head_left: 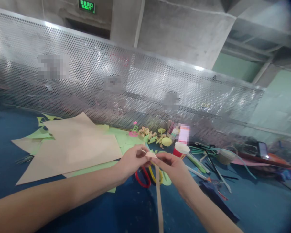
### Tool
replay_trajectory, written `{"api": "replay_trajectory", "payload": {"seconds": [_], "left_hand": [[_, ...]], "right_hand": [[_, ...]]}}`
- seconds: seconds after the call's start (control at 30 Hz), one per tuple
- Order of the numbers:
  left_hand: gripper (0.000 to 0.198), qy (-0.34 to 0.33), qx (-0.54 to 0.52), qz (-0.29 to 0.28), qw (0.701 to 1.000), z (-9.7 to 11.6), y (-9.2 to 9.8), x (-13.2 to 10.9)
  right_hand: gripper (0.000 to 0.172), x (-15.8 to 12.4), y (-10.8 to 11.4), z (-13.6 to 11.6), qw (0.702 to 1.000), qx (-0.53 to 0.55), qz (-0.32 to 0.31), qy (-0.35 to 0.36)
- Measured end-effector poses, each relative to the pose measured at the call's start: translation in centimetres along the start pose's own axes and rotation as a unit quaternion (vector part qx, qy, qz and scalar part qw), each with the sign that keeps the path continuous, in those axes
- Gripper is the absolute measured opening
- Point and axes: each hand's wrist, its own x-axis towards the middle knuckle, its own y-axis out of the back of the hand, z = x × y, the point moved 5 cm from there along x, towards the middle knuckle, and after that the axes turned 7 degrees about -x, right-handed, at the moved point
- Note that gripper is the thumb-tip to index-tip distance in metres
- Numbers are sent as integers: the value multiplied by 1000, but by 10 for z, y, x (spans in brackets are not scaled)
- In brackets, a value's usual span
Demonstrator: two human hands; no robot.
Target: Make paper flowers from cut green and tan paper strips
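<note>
Both hands meet over the table, pinching a narrow peach paper strip (159,197) near its upper end. My left hand (134,160) is closed on the strip's end, thumb against fingers. Close beside it, my right hand (171,164) grips the same paper between thumb and forefinger. A pale folded bit shows between the fingertips, while the long tail hangs down toward me. Just below the hands lie scissors (143,178) with one red and one yellow handle loop. Their blades are hidden. A light green paper piece (168,178) lies partly under the right hand.
Large peach sheets (75,152) over green paper cover the left. Behind the hands stand small paper shapes (150,133), a phone (183,133) and a red-white paper cup (180,150). Pens and strips (199,163) clutter the right. A perforated metal screen (145,87) borders the table's back.
</note>
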Motion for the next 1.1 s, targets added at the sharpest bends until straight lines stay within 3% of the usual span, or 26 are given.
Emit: {"api": "replay_trajectory", "payload": {"seconds": [0.17,0.37,0.7,0.83,1.1], "left_hand": [[21,11,-46,18,999,0,0,-2],[20,-29,11,11,999,8,0,-3],[17,-58,67,89,992,9,9,-2],[10,-58,54,79,994,7,6,-5],[14,-23,-35,45,998,3,-3,-7]], "right_hand": [[30,-2,1,-8,1000,-10,-9,7],[27,3,6,-3,999,-34,25,17],[34,-2,-8,2,989,103,-64,-88],[33,-2,-9,7,984,127,-51,-118],[36,3,-4,13,991,105,3,-81]]}}
